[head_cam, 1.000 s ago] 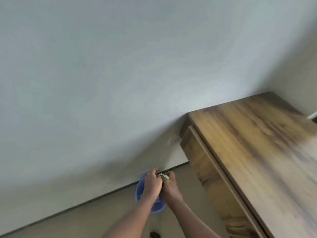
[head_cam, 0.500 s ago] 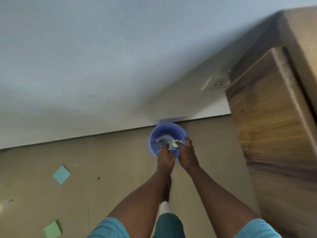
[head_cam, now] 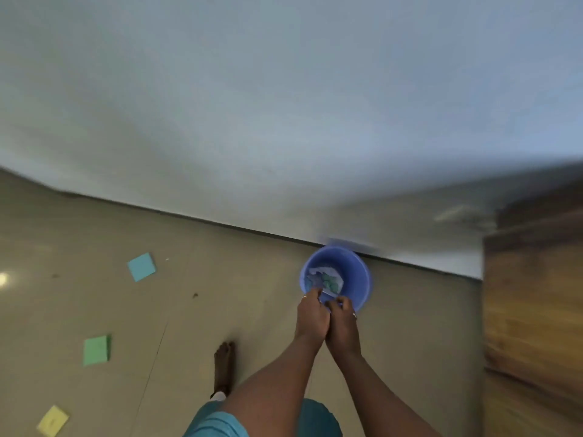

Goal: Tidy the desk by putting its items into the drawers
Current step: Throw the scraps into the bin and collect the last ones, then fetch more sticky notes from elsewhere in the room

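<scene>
A round blue bucket [head_cam: 356, 279] stands on the floor against the wall, with crumpled green and white paper [head_cam: 328, 280] inside. My left hand [head_cam: 310, 315] and my right hand [head_cam: 343, 321] are pressed together over its near rim. Their curled fingertips pinch a pale paper scrap [head_cam: 325, 293] between them. The wooden desk [head_cam: 533, 310] fills the right edge, showing only its side panel. No drawer is in view.
Three square note pads lie on the beige floor to the left: a blue pad [head_cam: 142, 266], a green pad [head_cam: 95, 350] and a yellow pad [head_cam: 53, 421]. My bare foot [head_cam: 223, 367] stands left of my arms. A plain wall rises behind.
The view has swung left, so the desk now sits at the right edge. The green piece that my right hand held now lies in the bucket. My hands are closer together at the near rim.
</scene>
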Demonstrator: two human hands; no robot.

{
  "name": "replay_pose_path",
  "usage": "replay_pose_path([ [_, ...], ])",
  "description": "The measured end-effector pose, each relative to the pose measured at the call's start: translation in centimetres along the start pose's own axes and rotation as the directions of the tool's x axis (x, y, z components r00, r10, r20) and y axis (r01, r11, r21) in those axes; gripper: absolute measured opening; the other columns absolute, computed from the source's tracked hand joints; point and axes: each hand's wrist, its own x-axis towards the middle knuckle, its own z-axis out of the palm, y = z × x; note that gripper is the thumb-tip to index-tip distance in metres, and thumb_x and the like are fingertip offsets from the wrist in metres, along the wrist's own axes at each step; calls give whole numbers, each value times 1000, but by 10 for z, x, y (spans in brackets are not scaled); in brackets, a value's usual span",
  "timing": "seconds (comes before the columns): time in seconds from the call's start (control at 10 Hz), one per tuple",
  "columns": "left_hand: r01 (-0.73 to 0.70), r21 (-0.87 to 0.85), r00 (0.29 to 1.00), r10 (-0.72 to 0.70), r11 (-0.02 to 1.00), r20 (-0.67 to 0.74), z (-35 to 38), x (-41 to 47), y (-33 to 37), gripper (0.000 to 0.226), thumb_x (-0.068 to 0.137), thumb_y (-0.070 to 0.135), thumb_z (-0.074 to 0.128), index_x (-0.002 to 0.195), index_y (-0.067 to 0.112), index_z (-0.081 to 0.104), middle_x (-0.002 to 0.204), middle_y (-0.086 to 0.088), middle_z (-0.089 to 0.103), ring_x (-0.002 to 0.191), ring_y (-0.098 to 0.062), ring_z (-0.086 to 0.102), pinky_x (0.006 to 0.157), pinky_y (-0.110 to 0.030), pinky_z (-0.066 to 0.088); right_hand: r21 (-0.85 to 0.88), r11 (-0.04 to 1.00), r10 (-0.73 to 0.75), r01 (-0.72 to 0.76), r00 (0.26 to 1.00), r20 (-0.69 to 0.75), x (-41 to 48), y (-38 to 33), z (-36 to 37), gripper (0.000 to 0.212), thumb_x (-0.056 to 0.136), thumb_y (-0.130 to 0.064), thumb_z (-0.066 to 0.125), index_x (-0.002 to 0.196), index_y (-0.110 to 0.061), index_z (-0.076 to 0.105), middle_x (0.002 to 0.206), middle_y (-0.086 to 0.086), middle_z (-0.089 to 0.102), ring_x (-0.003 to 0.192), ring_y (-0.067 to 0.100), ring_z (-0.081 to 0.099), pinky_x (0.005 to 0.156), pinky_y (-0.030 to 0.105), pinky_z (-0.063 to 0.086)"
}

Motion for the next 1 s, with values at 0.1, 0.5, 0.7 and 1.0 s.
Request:
replay_pose_path([
  [0.1, 110, -137, 985, -126, 984, -115, -55, 9, -21, 44, 92, -4, 37, 132, 4, 50, 134, -12, 56, 124, -24, 52, 101, -25, 37, -141, 984, -90, 108, 988, 126, 9, -44, 33, 29, 95, -10, 45, 123, -6, 52, 107, 0, 52, 89, 11, 56, 74, 13, 45],
  [0.5, 304, -428, 804, -470, 851, -364, -316, 21, -215, 46, 95, 1, 32, 136, 14, 49, 141, -1, 50, 130, -16, 46, 105, -23, 34, -178, 888, -328, 424, 855, 401, -13, -295, 210, 33, 92, -4, 50, 125, -6, 58, 136, 10, 42, 125, 27, 45, 99, 29, 40],
  [0.7, 324, -589, 704, -605, 740, -373, -400, 38, -329, 45, 93, -2, 33, 132, 11, 51, 139, -6, 51, 127, -21, 47, 100, -21, 37, -233, 801, -355, 552, 751, 557, -10, -381, 305, 34, 91, -7, 53, 125, -8, 57, 137, 5, 43, 124, 25, 43, 99, 28, 38],
  [1.0, 480, -436, 606, -647, 762, -463, -437, 173, -583, 45, 89, -2, 36, 129, 0, 54, 138, -20, 51, 128, -33, 47, 108, -34, 35, -473, 514, -291, 716, 664, 689, 143, -399, 515, 35, 95, -12, 45, 129, -13, 52, 133, 10, 50, 126, 29, 40, 103, 32, 35],
])
